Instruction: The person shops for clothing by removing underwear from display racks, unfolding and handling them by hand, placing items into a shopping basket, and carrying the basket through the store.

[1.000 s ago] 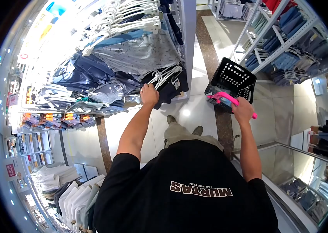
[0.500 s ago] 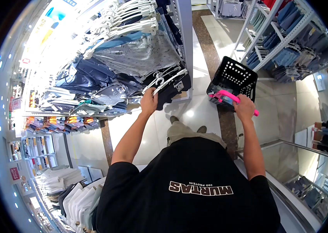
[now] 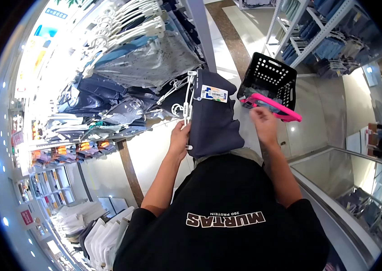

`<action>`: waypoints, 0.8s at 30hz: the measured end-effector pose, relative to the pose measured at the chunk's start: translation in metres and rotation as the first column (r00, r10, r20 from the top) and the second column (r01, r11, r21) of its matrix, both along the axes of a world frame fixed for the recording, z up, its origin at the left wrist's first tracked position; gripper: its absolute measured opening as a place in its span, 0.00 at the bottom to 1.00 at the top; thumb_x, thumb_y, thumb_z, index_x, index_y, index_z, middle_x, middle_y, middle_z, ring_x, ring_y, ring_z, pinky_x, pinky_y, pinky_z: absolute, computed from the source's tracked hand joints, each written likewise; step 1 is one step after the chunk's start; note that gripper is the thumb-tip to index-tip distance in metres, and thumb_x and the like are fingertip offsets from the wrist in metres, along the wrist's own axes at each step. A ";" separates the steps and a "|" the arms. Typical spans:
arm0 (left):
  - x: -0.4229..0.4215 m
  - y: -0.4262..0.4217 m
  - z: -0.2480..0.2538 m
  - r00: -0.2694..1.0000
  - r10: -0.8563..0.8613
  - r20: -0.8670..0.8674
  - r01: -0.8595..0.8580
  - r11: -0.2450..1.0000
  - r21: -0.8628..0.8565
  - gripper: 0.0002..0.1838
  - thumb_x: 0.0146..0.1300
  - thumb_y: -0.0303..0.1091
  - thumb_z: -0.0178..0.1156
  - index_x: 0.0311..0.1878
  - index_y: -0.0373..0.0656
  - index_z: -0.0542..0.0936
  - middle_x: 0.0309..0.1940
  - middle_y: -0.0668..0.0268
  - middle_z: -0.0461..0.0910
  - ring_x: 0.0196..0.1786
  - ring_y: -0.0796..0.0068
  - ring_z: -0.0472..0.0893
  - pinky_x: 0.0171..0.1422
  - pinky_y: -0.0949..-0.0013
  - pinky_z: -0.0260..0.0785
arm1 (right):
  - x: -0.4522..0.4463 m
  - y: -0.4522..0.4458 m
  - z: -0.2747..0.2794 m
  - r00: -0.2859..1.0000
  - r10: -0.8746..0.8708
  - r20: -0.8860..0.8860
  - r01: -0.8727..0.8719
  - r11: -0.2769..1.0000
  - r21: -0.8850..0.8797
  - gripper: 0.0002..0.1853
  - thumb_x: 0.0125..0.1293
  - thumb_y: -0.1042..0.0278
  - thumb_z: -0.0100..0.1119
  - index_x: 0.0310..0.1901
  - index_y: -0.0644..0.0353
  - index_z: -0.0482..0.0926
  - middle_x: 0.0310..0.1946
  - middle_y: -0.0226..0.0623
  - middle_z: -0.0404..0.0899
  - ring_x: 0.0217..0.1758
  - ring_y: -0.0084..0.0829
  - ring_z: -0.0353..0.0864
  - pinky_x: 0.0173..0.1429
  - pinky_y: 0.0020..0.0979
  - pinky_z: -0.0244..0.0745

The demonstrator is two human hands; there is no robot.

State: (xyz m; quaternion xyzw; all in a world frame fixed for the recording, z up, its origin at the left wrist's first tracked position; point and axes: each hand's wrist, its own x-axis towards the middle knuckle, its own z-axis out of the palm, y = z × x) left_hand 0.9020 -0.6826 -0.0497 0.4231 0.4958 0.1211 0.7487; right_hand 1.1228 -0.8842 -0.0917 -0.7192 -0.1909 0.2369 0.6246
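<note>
My left hand point(image 3: 180, 139) is closed on a white clip hanger point(image 3: 187, 108), pinching it near its lower end. From that hanger spreads a dark navy garment point(image 3: 213, 119), shorts or trousers, held in front of my body. A white printed tag point(image 3: 215, 94) is on its waistband side. My right hand point(image 3: 264, 123), a little blurred, is off the pink handle point(image 3: 277, 106) and just below it, its fingers loosely bent with nothing seen in them. The handle belongs to a black shopping basket point(image 3: 272, 72), with some greyish things inside that I cannot make out.
On my left stands a rack full of white hangers point(image 3: 132, 27) and grey and dark garments point(image 3: 132, 63). White shirts point(image 3: 96, 239) hang behind at lower left. Shelves with jeans point(image 3: 331, 49) stand at upper right. A metal-edged glass panel point(image 3: 335, 176) runs along my right.
The hanger with the navy garment has come off the rack towards my body and turned so its tag shows. My right hand has let go of the pink handle and moved left.
</note>
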 end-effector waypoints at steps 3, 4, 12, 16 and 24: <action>-0.001 -0.007 0.006 0.995 -0.048 0.093 0.056 0.995 -0.078 0.12 0.76 0.31 0.53 0.58 0.39 0.73 0.44 0.61 0.83 0.43 0.75 0.85 0.49 0.71 0.79 | -0.037 0.019 -0.040 0.983 0.106 -0.151 -0.120 0.989 -0.091 0.25 0.66 0.57 0.70 0.59 0.63 0.77 0.48 0.39 0.81 0.46 0.26 0.80 0.48 0.29 0.78; 0.000 -0.010 0.012 0.990 -0.060 0.126 0.073 0.992 -0.099 0.12 0.76 0.31 0.53 0.58 0.38 0.73 0.46 0.60 0.83 0.45 0.74 0.85 0.50 0.71 0.79 | -0.042 0.021 -0.067 0.979 0.056 -0.197 -0.079 0.991 -0.110 0.29 0.66 0.53 0.69 0.62 0.63 0.74 0.51 0.40 0.80 0.48 0.27 0.80 0.50 0.31 0.77; -0.006 -0.007 0.031 0.973 -0.135 0.185 0.166 0.973 -0.160 0.18 0.76 0.31 0.48 0.65 0.38 0.71 0.55 0.60 0.81 0.53 0.73 0.84 0.59 0.68 0.78 | -0.033 0.030 -0.093 0.590 0.317 -0.742 -0.041 0.930 0.365 0.25 0.76 0.56 0.56 0.64 0.68 0.73 0.55 0.39 0.81 0.54 0.27 0.81 0.59 0.31 0.75; -0.013 0.005 0.018 0.992 -0.045 0.119 0.059 0.992 -0.113 0.17 0.75 0.30 0.48 0.64 0.38 0.73 0.54 0.61 0.82 0.52 0.73 0.84 0.58 0.69 0.78 | -0.019 0.027 -0.026 0.753 0.263 -0.604 -0.088 0.949 0.303 0.17 0.74 0.65 0.60 0.56 0.70 0.80 0.48 0.34 0.85 0.48 0.21 0.82 0.57 0.24 0.76; -0.020 0.015 -0.006 0.995 0.033 0.095 -0.030 0.999 -0.039 0.09 0.76 0.32 0.53 0.54 0.40 0.76 0.43 0.64 0.83 0.43 0.76 0.83 0.49 0.71 0.80 | -0.011 -0.014 0.008 0.770 0.202 -0.605 0.048 0.927 0.371 0.16 0.73 0.71 0.60 0.57 0.72 0.78 0.50 0.38 0.84 0.49 0.23 0.82 0.59 0.25 0.76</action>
